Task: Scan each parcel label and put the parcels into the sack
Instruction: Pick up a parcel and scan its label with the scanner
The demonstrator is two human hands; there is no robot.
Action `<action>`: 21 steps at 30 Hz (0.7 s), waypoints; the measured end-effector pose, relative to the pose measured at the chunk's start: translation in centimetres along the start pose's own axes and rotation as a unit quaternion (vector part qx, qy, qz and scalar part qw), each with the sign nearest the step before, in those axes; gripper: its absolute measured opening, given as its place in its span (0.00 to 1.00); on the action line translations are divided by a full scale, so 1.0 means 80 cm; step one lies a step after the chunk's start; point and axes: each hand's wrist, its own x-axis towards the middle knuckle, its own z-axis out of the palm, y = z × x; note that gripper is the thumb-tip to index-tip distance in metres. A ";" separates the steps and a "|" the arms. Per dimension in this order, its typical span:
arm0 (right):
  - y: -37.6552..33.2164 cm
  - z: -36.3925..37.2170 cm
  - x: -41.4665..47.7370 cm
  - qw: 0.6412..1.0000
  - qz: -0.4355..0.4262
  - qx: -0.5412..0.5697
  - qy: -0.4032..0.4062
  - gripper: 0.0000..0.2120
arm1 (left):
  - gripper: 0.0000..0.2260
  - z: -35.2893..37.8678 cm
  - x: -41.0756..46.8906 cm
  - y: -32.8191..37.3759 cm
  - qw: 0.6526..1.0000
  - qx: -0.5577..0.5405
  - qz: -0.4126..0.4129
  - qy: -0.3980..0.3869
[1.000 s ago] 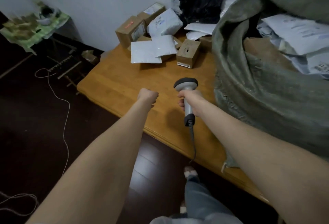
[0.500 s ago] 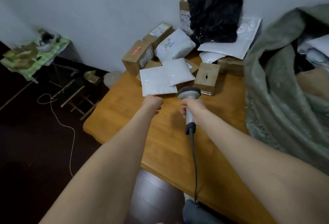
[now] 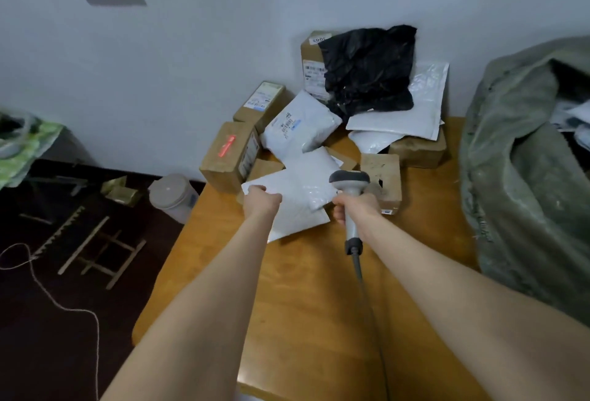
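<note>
Left hand takes a white parcel

The red scan light sits on a brown box, not the parcel. The left hand pinches the edge of the flat white parcel, which lies on the table partly under another white bag. The right hand is wrapped round the scanner. The sack stands far right. A pull could drag the top bag off too.

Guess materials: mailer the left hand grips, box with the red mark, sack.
Mailer: glossy white plastic film, likely; it creases and shines. Box: matte brown cardboard, folded edges, pasted label. Sack: probably woven plastic, dull grey-green, coarse, slumped.
</note>
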 end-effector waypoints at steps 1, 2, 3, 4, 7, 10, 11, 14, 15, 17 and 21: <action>-0.004 0.010 0.007 1.000 0.000 0.004 0.010 0.06 | 0.24 -0.007 0.016 0.001 0.999 0.031 -0.010 0.011; -0.006 0.021 0.015 1.000 0.002 0.007 0.024 0.09 | 0.26 -0.013 0.032 0.002 0.997 0.069 -0.009 0.012; -0.010 0.031 0.021 0.999 0.002 0.006 0.035 0.14 | 0.27 -0.017 0.048 0.005 0.994 0.107 0.006 0.003; -0.013 0.042 0.026 0.999 0.001 -0.002 0.047 0.19 | 0.27 -0.020 0.064 0.007 0.991 0.131 0.031 -0.021; -0.023 0.068 0.040 0.995 -0.007 -0.019 0.095 0.25 | 0.26 -0.014 0.093 0.024 0.986 0.091 0.083 -0.114; -0.033 0.084 0.057 0.992 -0.015 -0.019 0.125 0.26 | 0.23 0.009 0.103 0.040 0.980 -0.029 0.014 -0.196; -0.035 0.087 0.064 0.991 -0.023 -0.026 0.132 0.27 | 0.21 0.017 0.102 0.045 0.976 -0.054 -0.011 -0.211; -0.040 0.091 0.076 0.992 -0.016 -0.029 0.118 0.27 | 0.16 0.041 0.106 0.050 0.959 -0.117 -0.067 -0.249; -0.039 0.091 0.078 0.994 -0.003 -0.016 0.113 0.29 | 0.12 0.043 0.104 0.049 0.954 -0.133 -0.075 -0.260; -0.035 0.090 0.081 0.994 0.000 0.011 0.111 0.29 | 0.03 0.048 0.103 0.045 0.951 -0.130 -0.056 -0.274; -0.038 0.084 0.067 0.991 -0.034 0.022 0.130 0.26 | 0.10 0.040 0.096 0.057 0.948 -0.148 0.022 -0.280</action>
